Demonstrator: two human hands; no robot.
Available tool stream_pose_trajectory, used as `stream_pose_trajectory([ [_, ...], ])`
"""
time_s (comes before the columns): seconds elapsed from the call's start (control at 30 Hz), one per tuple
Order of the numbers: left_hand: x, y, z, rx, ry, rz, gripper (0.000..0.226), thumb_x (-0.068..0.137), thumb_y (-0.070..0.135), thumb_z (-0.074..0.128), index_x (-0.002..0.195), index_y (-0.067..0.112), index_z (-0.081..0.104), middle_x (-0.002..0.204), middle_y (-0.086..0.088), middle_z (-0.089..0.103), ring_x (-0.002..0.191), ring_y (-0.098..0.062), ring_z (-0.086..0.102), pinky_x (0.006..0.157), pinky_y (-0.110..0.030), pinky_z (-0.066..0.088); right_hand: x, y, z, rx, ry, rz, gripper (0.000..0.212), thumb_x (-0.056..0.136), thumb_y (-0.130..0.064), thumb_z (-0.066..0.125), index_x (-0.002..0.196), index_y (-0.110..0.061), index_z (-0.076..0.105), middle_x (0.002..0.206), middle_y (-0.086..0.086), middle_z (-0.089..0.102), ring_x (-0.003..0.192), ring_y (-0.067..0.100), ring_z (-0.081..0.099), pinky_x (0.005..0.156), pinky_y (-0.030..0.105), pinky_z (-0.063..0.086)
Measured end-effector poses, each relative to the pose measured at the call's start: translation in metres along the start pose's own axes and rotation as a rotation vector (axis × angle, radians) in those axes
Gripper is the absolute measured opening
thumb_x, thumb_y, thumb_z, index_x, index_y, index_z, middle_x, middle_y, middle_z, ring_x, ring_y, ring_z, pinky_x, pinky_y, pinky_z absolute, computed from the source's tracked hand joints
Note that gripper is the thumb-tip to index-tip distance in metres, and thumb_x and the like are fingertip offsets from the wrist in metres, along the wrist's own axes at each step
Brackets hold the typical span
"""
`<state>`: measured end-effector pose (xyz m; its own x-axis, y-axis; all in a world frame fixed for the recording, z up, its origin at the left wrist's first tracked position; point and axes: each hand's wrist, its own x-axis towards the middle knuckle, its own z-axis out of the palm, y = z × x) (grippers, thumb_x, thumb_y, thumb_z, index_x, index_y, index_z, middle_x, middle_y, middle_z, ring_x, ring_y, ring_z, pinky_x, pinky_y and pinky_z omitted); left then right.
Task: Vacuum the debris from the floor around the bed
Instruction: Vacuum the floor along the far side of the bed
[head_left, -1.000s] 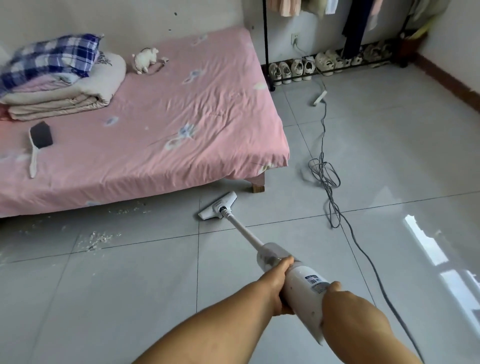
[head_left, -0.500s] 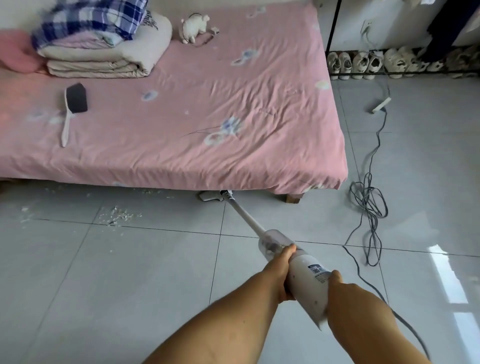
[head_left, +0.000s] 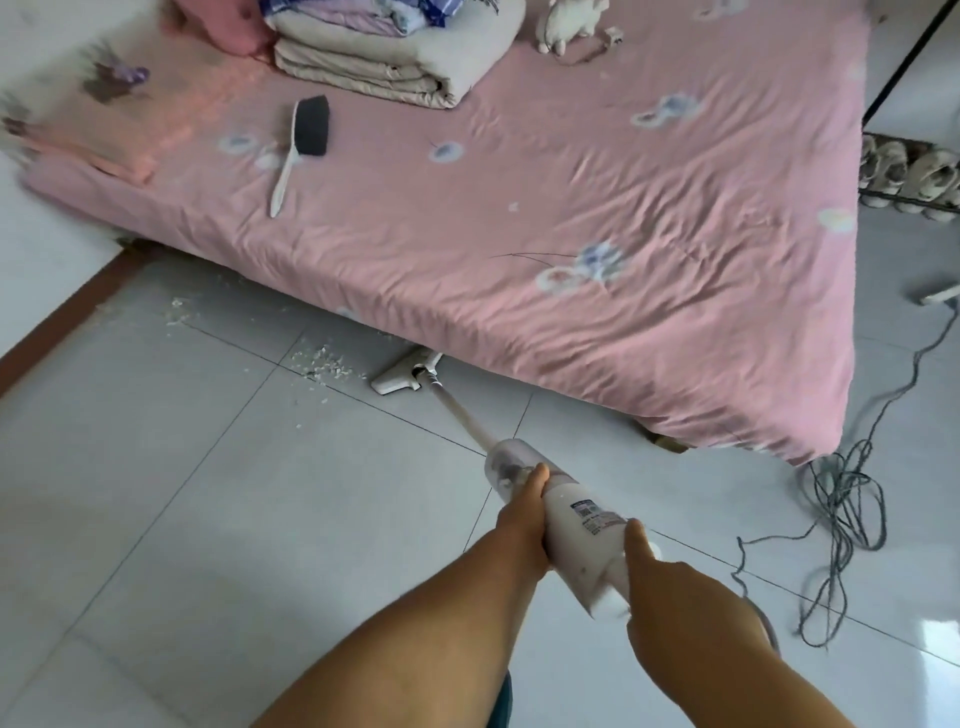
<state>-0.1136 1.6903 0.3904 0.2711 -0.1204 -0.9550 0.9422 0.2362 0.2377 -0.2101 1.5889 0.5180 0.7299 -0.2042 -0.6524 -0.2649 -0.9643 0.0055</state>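
Both hands grip the white vacuum (head_left: 576, 535): the right hand (head_left: 655, 571) is wrapped around its rear end, the left hand (head_left: 522, 514) is curled around the body further up. The wand runs forward to the floor head (head_left: 401, 375), which sits on the tiles at the edge of the pink bed (head_left: 519, 208), partly under the overhang. Just left of it lies a patch of debris (head_left: 321, 361); more crumbs (head_left: 179, 310), somewhat blurred, are scattered nearer the wall. A grey cord (head_left: 841, 509) tangles at the right.
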Motion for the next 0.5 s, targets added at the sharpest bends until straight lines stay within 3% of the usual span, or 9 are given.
stream_pose_trajectory([
  [0.17,-0.026,0.003,-0.012,-0.025,0.004,-0.060,0.076,0.086,0.067,0.061,0.136,0.010,0.051,0.137,-0.018,0.059,0.121,-0.036,0.059,0.105,-0.051,0.045,-0.003,-0.010,-0.006,0.012,0.016,-0.082,0.074,0.095,-0.025,0.039,0.152,-0.016,-0.007,0.125,-0.003,0.054,0.111,0.015,0.057,0.071,0.025,0.037],
  [0.3,-0.044,0.002,-0.021,-0.007,-0.035,-0.038,0.067,0.090,0.060,0.062,0.136,0.013,0.053,0.132,-0.015,0.063,0.119,-0.034,0.062,0.103,-0.052,0.048,-0.010,-0.017,-0.003,0.024,0.023,-0.143,0.075,0.097,-0.031,0.039,0.151,-0.012,-0.009,0.130,-0.003,0.054,0.114,0.015,0.057,0.086,0.026,0.043],
  [0.5,-0.040,0.009,-0.033,0.019,-0.075,-0.014,0.068,0.089,0.061,0.060,0.136,0.012,0.053,0.128,-0.015,0.066,0.116,-0.033,0.064,0.104,-0.051,0.049,0.000,-0.030,0.003,-0.037,0.035,-0.182,0.075,0.097,-0.031,0.037,0.150,-0.007,-0.009,0.122,-0.002,0.059,0.106,0.014,0.061,0.085,0.025,0.046],
])
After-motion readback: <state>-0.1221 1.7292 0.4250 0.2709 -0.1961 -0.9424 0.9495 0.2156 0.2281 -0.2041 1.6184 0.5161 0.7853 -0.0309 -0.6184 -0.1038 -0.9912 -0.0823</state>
